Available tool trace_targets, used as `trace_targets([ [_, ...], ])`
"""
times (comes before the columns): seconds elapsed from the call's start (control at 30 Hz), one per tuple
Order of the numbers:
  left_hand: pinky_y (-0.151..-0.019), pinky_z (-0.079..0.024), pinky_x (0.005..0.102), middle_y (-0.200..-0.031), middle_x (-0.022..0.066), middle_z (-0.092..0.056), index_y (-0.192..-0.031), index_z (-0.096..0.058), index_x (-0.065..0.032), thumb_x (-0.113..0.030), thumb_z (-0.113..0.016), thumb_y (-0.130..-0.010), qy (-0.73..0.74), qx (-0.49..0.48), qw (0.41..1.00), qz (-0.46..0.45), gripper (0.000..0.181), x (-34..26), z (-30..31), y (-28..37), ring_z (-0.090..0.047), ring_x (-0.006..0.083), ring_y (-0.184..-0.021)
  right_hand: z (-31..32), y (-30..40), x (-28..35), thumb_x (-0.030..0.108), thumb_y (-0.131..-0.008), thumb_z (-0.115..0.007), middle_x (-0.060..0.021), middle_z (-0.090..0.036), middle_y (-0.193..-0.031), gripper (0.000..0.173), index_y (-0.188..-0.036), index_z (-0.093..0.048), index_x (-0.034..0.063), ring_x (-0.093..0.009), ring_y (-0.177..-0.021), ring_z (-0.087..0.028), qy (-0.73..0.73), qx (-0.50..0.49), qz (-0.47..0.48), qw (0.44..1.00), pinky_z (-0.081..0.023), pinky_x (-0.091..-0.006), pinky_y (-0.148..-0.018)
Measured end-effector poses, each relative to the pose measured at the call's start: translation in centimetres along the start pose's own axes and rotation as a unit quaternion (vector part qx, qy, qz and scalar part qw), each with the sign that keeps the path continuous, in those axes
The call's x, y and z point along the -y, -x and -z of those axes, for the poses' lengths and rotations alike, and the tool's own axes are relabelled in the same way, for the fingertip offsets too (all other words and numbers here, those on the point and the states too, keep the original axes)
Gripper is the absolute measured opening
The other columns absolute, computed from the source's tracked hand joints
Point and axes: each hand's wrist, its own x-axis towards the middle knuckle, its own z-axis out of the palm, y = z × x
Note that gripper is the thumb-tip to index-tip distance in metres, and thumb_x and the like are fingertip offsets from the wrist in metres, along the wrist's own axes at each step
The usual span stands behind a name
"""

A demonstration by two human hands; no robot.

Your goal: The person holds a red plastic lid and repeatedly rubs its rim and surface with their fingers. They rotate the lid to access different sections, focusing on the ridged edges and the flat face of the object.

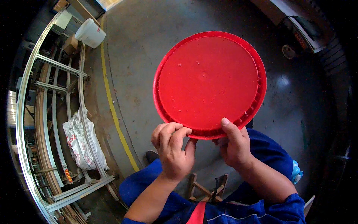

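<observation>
A round red plastic lid [208, 81] with a raised rim is held up in front of me, its flat face towards the camera. Small pale specks or scuffs show on that face. My left hand [176, 151] grips the lower left part of the rim, with fingers over the edge and the thumb below it. At the lower right, my right hand [236, 142] holds the rim with its thumb on top; its other fingers are mostly hidden behind the lid.
A metal frame rack [81, 84] holding long profiles stands at the left, with a white printed sack [84, 142] in it. A white plastic bucket [91, 33] is at the upper left. A yellow line [113, 112] crosses the floor. Wooden legs [207, 190] show below my hands.
</observation>
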Motion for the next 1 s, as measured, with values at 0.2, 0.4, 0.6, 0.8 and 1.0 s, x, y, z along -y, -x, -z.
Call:
trace_targets([
  [0.2, -0.099, -0.042, 0.0446, -0.114, 0.0123, -0.06, -0.097, -0.063, -0.0108, -0.01, -0.088, -0.073, 0.06, 0.04, 0.995, 0.062, 0.034, 0.2, 0.0, 0.1, -0.055, 0.0328, -0.112, 0.6, -0.2, -0.4, 0.029, -0.099, -0.062, -0.0033, -0.069, -0.097, 0.031, -0.122, -0.061, 0.0079, -0.013, -0.076, -0.059, 0.011, 0.025, 0.022, 0.999, -0.044, -0.0292, -0.063],
  [0.4, -0.103, -0.041, 0.0454, -0.119, 0.0114, -0.059, -0.095, -0.065, -0.0104, -0.003, -0.088, -0.068, 0.107, 0.037, 0.99, 0.09, 0.036, 1.0, -0.1, 0.6, -0.053, 0.0335, -0.119, 0.5, -0.2, -0.5, 0.031, -0.1, -0.063, -0.0018, -0.068, -0.095, 0.028, -0.116, -0.064, 0.0077, -0.012, -0.075, -0.058, 0.013, 0.03, 0.024, 0.999, -0.043, -0.0284, -0.063],
  [0.6, -0.103, -0.044, 0.0444, -0.124, 0.0116, -0.061, -0.099, -0.07, -0.0097, -0.002, -0.088, -0.069, 0.015, 0.007, 0.997, 0.071, 0.036, -0.2, 0.2, 0.5, -0.056, 0.0341, -0.121, 0.0, 0.2, -0.3, 0.031, -0.099, -0.064, -0.0024, -0.066, -0.085, 0.028, -0.114, -0.061, 0.0077, -0.013, -0.068, -0.056, 0.067, -0.014, 0.016, 0.998, -0.044, -0.0298, -0.061],
  [0.8, -0.105, -0.043, 0.0448, -0.128, 0.0122, -0.06, -0.097, -0.069, -0.01, -0.004, -0.087, -0.07, 0.038, 0.016, 0.996, 0.08, 0.034, 0.0, 0.1, 0.2, -0.053, 0.0343, -0.125, 0.3, -0.1, -0.6, 0.03, -0.098, -0.064, -0.0022, -0.064, -0.081, 0.03, -0.117, -0.058, 0.0075, -0.012, -0.066, -0.055, 0.069, 0.01, 0.02, 0.997, -0.045, -0.0302, -0.062],
  [1.0, -0.111, -0.038, 0.0496, -0.133, 0.0139, -0.055, -0.095, -0.065, -0.0111, 0.001, -0.085, -0.068, 0.095, 0.067, 0.989, 0.091, 0.035, 0.7, 0.0, 0.5, -0.045, 0.0389, -0.134, 0.0, -0.2, -0.2, 0.024, -0.1, -0.062, -0.0028, -0.068, -0.096, 0.032, -0.126, -0.059, 0.0056, -0.01, -0.07, -0.056, 0.05, 0.011, 0.035, 0.998, -0.043, -0.0276, -0.06],
])
